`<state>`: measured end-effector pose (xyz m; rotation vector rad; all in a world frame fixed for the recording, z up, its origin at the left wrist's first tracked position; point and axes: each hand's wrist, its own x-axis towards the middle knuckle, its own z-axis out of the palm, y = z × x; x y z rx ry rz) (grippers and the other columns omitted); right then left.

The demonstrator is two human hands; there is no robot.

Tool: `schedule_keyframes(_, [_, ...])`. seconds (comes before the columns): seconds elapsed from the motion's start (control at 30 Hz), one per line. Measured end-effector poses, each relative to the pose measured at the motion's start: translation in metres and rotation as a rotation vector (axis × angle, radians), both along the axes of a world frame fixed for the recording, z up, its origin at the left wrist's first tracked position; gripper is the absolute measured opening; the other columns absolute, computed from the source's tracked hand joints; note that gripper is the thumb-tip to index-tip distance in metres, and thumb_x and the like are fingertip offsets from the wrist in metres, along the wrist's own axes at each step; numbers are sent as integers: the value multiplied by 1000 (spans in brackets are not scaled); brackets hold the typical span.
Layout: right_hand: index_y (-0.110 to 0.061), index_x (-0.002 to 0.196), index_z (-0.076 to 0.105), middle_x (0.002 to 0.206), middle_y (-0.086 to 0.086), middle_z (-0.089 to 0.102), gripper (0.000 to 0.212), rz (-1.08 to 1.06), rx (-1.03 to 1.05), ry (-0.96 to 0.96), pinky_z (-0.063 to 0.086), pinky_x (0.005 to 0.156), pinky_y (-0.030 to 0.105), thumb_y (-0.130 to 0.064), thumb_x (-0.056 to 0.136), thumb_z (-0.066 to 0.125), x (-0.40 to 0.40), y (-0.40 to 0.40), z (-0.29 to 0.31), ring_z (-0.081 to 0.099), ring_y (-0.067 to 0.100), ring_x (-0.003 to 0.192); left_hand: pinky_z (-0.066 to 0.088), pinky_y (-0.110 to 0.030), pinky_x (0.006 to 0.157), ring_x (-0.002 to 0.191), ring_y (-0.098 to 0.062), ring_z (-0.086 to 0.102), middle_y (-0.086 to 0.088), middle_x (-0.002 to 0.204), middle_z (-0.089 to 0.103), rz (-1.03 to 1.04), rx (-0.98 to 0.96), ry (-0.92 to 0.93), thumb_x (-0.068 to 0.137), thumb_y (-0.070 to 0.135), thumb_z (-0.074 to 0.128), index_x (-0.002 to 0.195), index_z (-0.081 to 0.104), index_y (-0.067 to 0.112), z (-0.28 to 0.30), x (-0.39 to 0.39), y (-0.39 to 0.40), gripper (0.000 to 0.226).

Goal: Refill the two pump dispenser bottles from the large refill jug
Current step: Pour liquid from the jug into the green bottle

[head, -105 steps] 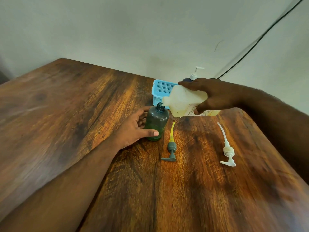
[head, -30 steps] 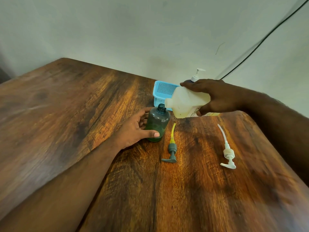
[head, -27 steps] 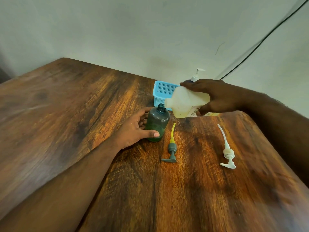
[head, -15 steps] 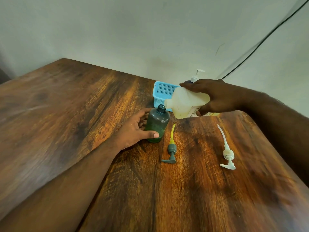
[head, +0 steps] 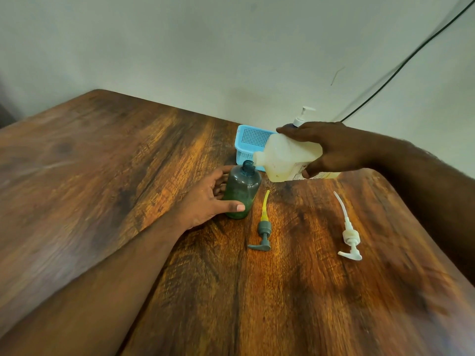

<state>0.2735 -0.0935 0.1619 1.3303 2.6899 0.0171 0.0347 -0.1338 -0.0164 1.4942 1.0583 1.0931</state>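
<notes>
Right of the frame's centre, on the wooden desk [head: 102, 176], the left hand [head: 205, 201] wraps its fingers around the open dark green dispenser bottle [head: 241, 191], which stands upright. The right hand [head: 331, 147] has its fingers clamped on the tilted refill jug [head: 285, 159], spout just above the bottle's neck. A grey pump [head: 263, 228] and a white pump [head: 349, 235] lie nearer the viewer; a blue basket [head: 250, 142] sits behind.

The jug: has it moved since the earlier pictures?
Hardly. The jug stays tipped in the right hand, its spout at the mouth of the green bottle, in front of the blue basket as before.
</notes>
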Motion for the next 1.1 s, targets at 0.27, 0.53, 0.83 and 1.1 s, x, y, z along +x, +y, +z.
schedule_keyframes(0.27, [-33,150,10,145,0,39,94,-11,-8,4,40,103,44,-32,80,73,-2,-1,2,39,26,128,49,-13,90,110,10,56,19,121,55,7,6,5,68,8,85,130,43,37,1,1,-1,80])
schedule_keyframes(0.53, [-34,150,10,146,0,39,93,-22,-8,-3,41,102,43,-30,81,73,-3,-4,3,39,26,128,48,-18,95,116,3,54,18,125,54,4,14,14,67,11,85,133,43,35,1,0,-1,81])
schedule_keyframes(0.83, [-36,150,11,147,-2,38,93,-39,-20,-12,44,102,46,-31,81,73,-6,-5,6,41,26,127,49,-12,90,111,9,55,18,124,55,2,8,0,67,9,85,131,44,36,1,0,-1,81])
schedule_keyframes(1.1, [-36,149,13,146,-2,39,91,-55,-37,-5,43,102,46,-31,81,73,-7,-4,7,41,27,128,48,-11,90,106,16,55,20,124,54,-13,17,-10,68,9,84,136,44,31,2,-1,-1,82])
